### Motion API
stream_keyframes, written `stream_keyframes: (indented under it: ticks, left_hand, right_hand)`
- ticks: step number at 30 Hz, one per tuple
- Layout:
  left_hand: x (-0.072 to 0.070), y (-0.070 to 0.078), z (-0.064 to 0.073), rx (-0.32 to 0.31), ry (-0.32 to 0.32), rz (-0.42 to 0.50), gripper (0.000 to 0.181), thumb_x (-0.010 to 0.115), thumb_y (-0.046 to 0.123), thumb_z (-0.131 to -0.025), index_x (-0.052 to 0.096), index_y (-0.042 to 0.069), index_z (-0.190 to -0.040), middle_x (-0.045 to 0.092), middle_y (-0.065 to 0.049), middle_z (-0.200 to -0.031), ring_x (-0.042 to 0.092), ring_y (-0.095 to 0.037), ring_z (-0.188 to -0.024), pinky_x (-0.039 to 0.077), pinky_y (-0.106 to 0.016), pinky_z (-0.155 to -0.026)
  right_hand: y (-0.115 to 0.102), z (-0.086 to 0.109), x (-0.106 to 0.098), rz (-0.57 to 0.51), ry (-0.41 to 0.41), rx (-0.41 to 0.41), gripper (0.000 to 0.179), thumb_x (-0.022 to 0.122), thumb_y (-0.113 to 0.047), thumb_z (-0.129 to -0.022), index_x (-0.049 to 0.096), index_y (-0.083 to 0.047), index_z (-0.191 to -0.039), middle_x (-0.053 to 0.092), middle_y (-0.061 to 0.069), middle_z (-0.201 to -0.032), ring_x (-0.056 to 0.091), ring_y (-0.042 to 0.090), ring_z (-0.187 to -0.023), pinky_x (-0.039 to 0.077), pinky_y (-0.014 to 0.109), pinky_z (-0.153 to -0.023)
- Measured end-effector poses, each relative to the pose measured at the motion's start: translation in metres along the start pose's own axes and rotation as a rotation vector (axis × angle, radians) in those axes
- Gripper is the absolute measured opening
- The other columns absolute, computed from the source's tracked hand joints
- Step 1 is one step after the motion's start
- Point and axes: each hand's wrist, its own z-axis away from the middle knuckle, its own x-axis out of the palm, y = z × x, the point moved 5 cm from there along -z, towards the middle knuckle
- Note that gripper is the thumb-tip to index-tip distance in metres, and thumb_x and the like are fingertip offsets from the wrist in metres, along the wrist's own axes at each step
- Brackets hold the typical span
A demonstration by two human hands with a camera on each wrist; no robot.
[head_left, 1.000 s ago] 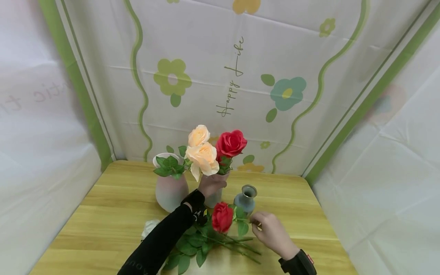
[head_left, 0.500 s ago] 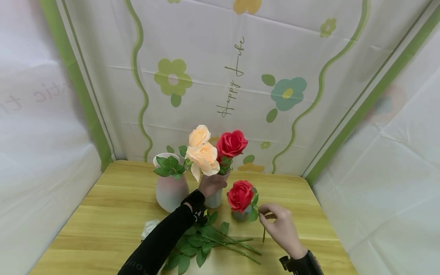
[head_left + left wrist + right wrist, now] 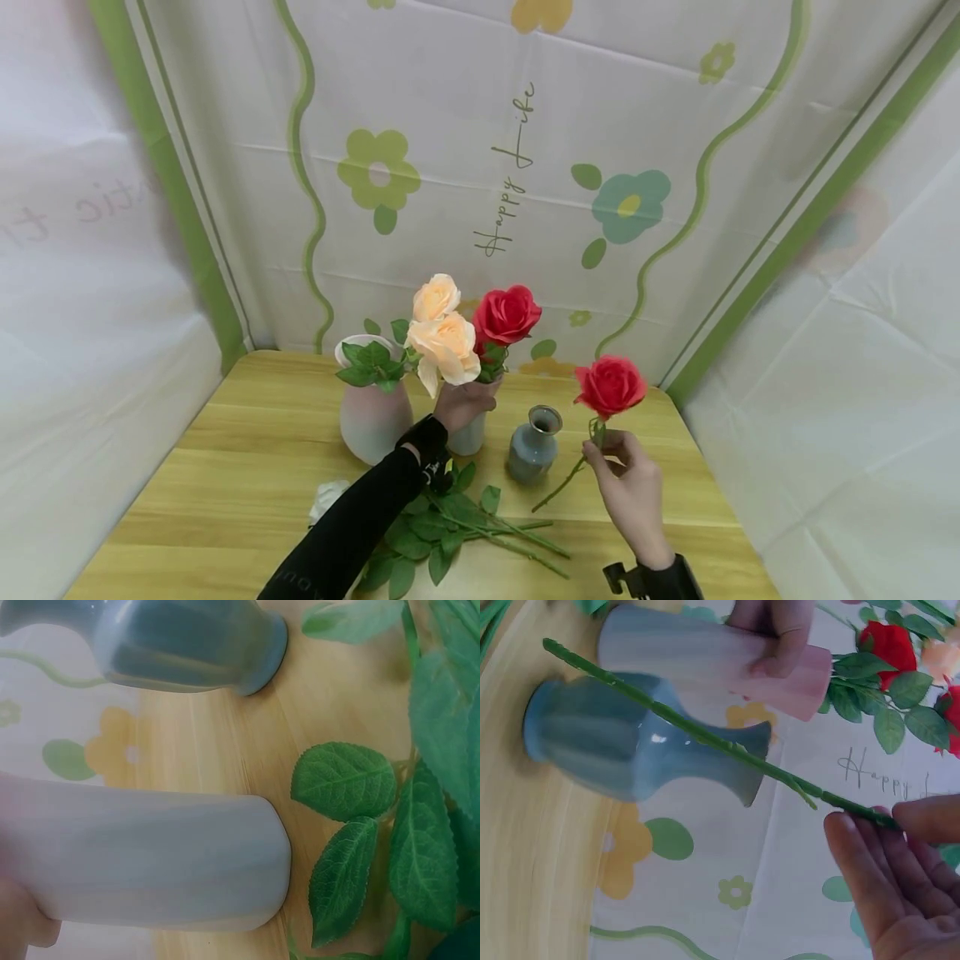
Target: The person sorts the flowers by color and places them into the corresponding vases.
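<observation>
My right hand [image 3: 630, 487] pinches the stem of a red rose [image 3: 611, 387] between thumb and fingertips. The bloom is up, and the bare green stem [image 3: 682, 724] slants down toward the table, crossing in front of the blue-grey vase [image 3: 533, 446] in the right wrist view. My left hand [image 3: 461, 406] grips a slim pink-to-white vase [image 3: 157, 859] near its top. That vase holds red roses [image 3: 507, 315] with green leaves. Peach roses [image 3: 444, 337] lean above my left hand, partly hiding it.
A wide pink-and-white vase [image 3: 373, 421] with leaves at its mouth stands on the left. Cut stems with leaves [image 3: 427, 529] lie on the wooden table [image 3: 225, 467] in front, beside a white flower [image 3: 327, 498]. A printed white cloth [image 3: 450, 108] rises behind.
The red rose has moved right and up with my right hand, past the blue-grey vase. It has turned from lying sideways to bloom up. My left hand stays on the slim vase.
</observation>
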Motion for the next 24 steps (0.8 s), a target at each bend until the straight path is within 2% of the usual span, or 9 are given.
stream_keyframes:
  ticks: [2, 3, 5, 6, 13, 15, 19, 22, 24]
  left_hand:
    - [0.005, 0.003, 0.001, 0.031, -0.009, -0.094, 0.082, 0.022, -0.032, -0.084, 0.071, 0.027, -0.116, 0.003, -0.016, -0.162, 0.003, -0.042, -0.144, 0.052, -0.034, -0.093]
    - [0.007, 0.003, 0.002, 0.043, -0.029, -0.128, 0.084, 0.019, -0.031, -0.084, 0.071, 0.028, -0.113, -0.009, -0.013, -0.162, 0.003, -0.043, -0.144, 0.050, -0.034, -0.095]
    - [0.006, 0.004, 0.001, 0.066, -0.027, -0.164, 0.081, 0.020, -0.033, -0.083, 0.073, 0.024, -0.109, -0.008, -0.015, -0.162, 0.005, -0.045, -0.143, 0.048, -0.036, -0.098]
    - [0.007, 0.004, 0.001, 0.070, -0.019, -0.160, 0.081, 0.018, -0.033, -0.085, 0.073, 0.021, -0.108, -0.007, -0.015, -0.163, 0.006, -0.045, -0.143, 0.047, -0.037, -0.100]
    - [0.007, 0.003, 0.004, 0.139, -0.034, -0.310, 0.091, 0.033, -0.031, -0.079, 0.029, 0.020, -0.155, 0.002, -0.017, -0.162, 0.018, -0.043, -0.142, 0.038, -0.040, -0.108]
    - [0.003, 0.004, 0.003, 0.174, -0.047, -0.364, 0.080, 0.043, -0.028, -0.078, 0.035, 0.003, -0.151, 0.010, -0.018, -0.161, 0.027, -0.042, -0.140, 0.038, -0.041, -0.108]
    - [-0.009, 0.004, -0.002, 0.229, -0.096, -0.466, 0.065, 0.061, -0.019, -0.078, 0.057, 0.008, -0.137, 0.018, -0.015, -0.161, 0.037, -0.038, -0.136, 0.039, -0.041, -0.108]
    - [-0.022, 0.000, -0.008, 0.208, -0.158, -0.409, 0.076, 0.069, -0.014, -0.076, 0.053, 0.019, -0.142, 0.006, -0.012, -0.163, 0.027, -0.042, -0.140, 0.031, -0.047, -0.112]
    - [-0.029, -0.002, -0.011, 0.187, -0.173, -0.355, 0.065, 0.070, -0.016, -0.076, 0.061, 0.010, -0.134, 0.001, -0.010, -0.164, 0.023, -0.046, -0.140, 0.030, -0.051, -0.112]
  right_hand:
    - [0.016, 0.004, 0.000, -0.017, 0.013, 0.026, 0.039, 0.069, -0.014, -0.094, 0.057, -0.020, -0.131, 0.064, 0.002, -0.114, 0.065, 0.019, -0.096, 0.057, 0.029, -0.075]
    - [-0.008, 0.000, -0.003, -0.084, 0.016, 0.026, 0.036, 0.068, -0.010, -0.095, 0.058, -0.015, -0.130, 0.065, 0.006, -0.112, 0.066, 0.022, -0.095, 0.057, 0.031, -0.075]
    - [-0.019, -0.002, -0.005, -0.129, 0.019, 0.004, 0.035, 0.066, -0.008, -0.096, 0.057, -0.011, -0.129, 0.066, 0.008, -0.110, 0.066, 0.023, -0.093, 0.058, 0.032, -0.072]
    - [-0.052, -0.008, -0.008, -0.189, 0.017, -0.018, 0.031, 0.065, -0.006, -0.096, 0.058, -0.007, -0.126, 0.066, 0.010, -0.108, 0.066, 0.024, -0.092, 0.058, 0.032, -0.072]
    - [-0.087, -0.018, -0.016, -0.299, 0.072, 0.035, 0.031, 0.065, 0.007, -0.092, 0.057, 0.005, -0.121, 0.064, 0.022, -0.107, 0.065, 0.029, -0.091, 0.058, 0.034, -0.071]
    - [-0.112, -0.023, -0.020, -0.352, 0.105, 0.063, 0.030, 0.067, 0.005, -0.091, 0.058, 0.006, -0.120, 0.064, 0.025, -0.105, 0.065, 0.032, -0.090, 0.059, 0.036, -0.071]
    - [-0.115, -0.023, -0.022, -0.444, 0.135, 0.033, 0.031, 0.063, 0.009, -0.093, 0.055, 0.009, -0.123, 0.063, 0.025, -0.106, 0.065, 0.033, -0.091, 0.058, 0.037, -0.073]
    - [-0.123, -0.024, -0.023, -0.486, 0.173, 0.053, 0.030, 0.063, 0.009, -0.093, 0.055, 0.010, -0.121, 0.062, 0.026, -0.107, 0.064, 0.033, -0.092, 0.057, 0.037, -0.076]
    - [-0.140, -0.027, -0.025, -0.544, 0.214, 0.064, 0.030, 0.065, 0.008, -0.092, 0.055, 0.010, -0.120, 0.062, 0.027, -0.107, 0.064, 0.035, -0.094, 0.057, 0.038, -0.078]
